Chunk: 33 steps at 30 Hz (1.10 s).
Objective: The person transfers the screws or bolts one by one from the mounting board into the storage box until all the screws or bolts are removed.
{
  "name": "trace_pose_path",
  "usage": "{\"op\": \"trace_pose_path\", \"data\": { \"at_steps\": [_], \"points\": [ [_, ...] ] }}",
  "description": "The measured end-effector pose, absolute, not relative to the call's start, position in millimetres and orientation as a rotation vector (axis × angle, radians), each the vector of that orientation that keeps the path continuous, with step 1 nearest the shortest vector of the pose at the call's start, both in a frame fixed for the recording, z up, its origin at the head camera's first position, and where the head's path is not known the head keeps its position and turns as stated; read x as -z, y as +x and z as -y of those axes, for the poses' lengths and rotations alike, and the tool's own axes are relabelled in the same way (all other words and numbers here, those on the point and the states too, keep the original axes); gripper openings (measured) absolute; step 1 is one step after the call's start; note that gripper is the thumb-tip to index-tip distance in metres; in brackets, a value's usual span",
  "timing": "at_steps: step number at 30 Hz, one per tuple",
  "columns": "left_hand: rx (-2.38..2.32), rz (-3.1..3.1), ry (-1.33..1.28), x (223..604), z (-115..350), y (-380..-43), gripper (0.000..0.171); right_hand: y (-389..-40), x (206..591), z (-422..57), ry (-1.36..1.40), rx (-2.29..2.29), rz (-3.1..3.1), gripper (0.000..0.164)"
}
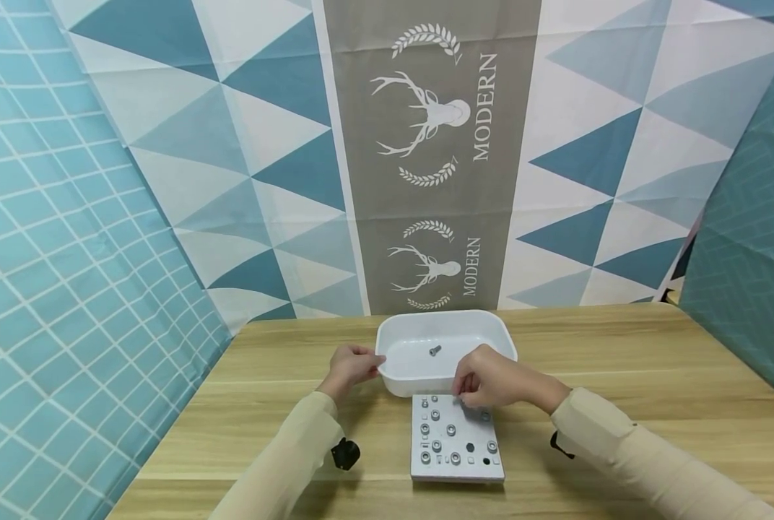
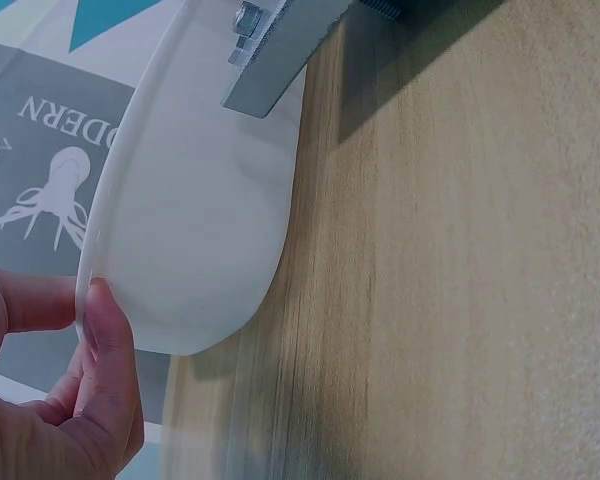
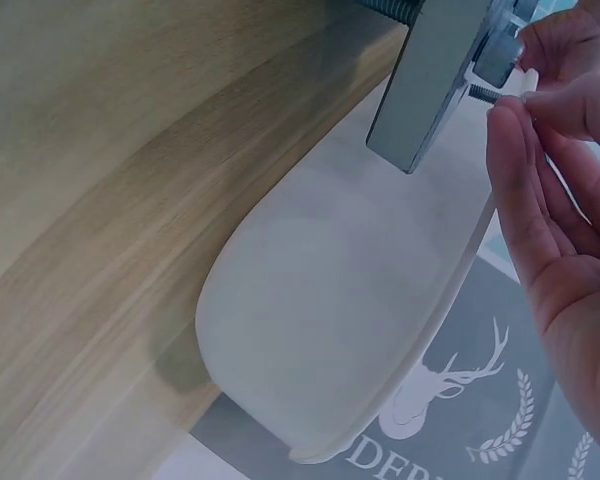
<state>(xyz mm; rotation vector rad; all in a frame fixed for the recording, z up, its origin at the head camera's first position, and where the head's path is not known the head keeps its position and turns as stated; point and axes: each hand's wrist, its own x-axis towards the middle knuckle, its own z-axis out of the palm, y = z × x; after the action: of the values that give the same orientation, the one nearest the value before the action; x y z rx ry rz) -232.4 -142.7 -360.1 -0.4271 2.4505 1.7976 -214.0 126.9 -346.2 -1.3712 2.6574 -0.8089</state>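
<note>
My left hand (image 1: 351, 367) pinches the near-left rim of a white plastic tray (image 1: 408, 387) between thumb and fingers. One bolt (image 1: 435, 350) lies inside the tray. In front of it stands a silver metal plate (image 1: 458, 478), with several socket-head bolts set in its top and dark holes near its front right. My right hand (image 1: 491, 375) is over the plate's far right part, close to the tray. In the right wrist view its thumb and fingertips pinch a small screw (image 3: 484, 94), threaded shank pointing toward the plate's face; the head is hidden by the fingers.
The wooden table (image 1: 283, 412) extends on both sides of the plate. A patterned cloth (image 1: 439, 202) hangs directly behind the tray, and a blue checked cloth (image 1: 68, 289) borders the left. Black gear (image 1: 345, 453) sits at the left wrist.
</note>
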Motion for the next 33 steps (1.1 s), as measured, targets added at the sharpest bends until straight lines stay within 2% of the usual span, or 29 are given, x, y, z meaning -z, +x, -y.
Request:
{"op": "trace_pose_path", "data": {
  "at_steps": [24,33],
  "points": [
    [-1.811,-2.436,-0.440,362.3,143.6,-231.7,0.028,-225.7,335.7,-139.7,-1.327,1.040,-2.554,0.005],
    [-1.837,-2.415,-0.443,361.4,144.0,-232.7,0.026,-234.0,330.9,-140.8,-1.331,1.042,-2.563,0.008]
  ]
}}
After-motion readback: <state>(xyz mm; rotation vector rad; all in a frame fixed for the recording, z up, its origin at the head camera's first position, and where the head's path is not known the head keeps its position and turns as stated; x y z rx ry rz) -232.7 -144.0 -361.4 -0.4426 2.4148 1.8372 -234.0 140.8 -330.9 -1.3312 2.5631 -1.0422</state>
